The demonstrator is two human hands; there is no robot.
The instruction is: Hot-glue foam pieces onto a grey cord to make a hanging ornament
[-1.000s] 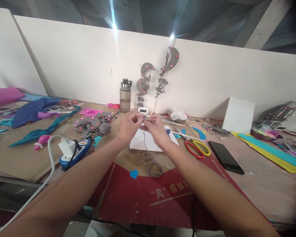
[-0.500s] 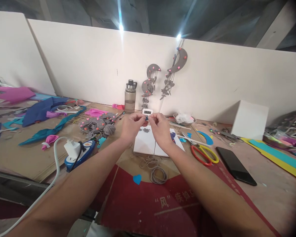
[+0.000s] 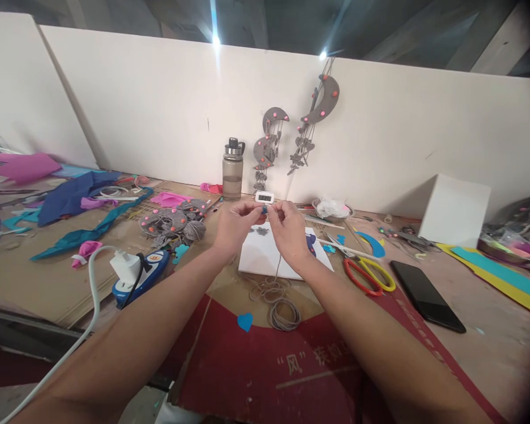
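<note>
Above a white sheet (image 3: 258, 259), my left hand (image 3: 238, 224) and my right hand (image 3: 287, 227) meet fingertip to fingertip. Between them is a small dark-blue piece (image 3: 264, 209), mostly hidden, pinched by my left thumb and finger. My right hand is also closed in a pinch; a thin grey cord (image 3: 278, 268) runs down from it to a loose coil (image 3: 285, 314) on the cardboard. Small grey cut-outs (image 3: 261, 231) lie on the sheet behind my hands. Nearer to me sits a blue heart (image 3: 245, 322).
Scissors (image 3: 362, 277) and a black phone (image 3: 427, 296) lie to the right. On the left are a power strip (image 3: 141, 278) with a white cable and grey felt pieces with yarn (image 3: 172, 224). A bottle (image 3: 232, 171) and small timer (image 3: 264, 197) stand behind; moon-shaped hangings (image 3: 329, 103) hang on the board.
My hands stay together at nearly the same place, with small finger shifts around the blue piece. The view has tilted slightly; objects on the table stay put.
</note>
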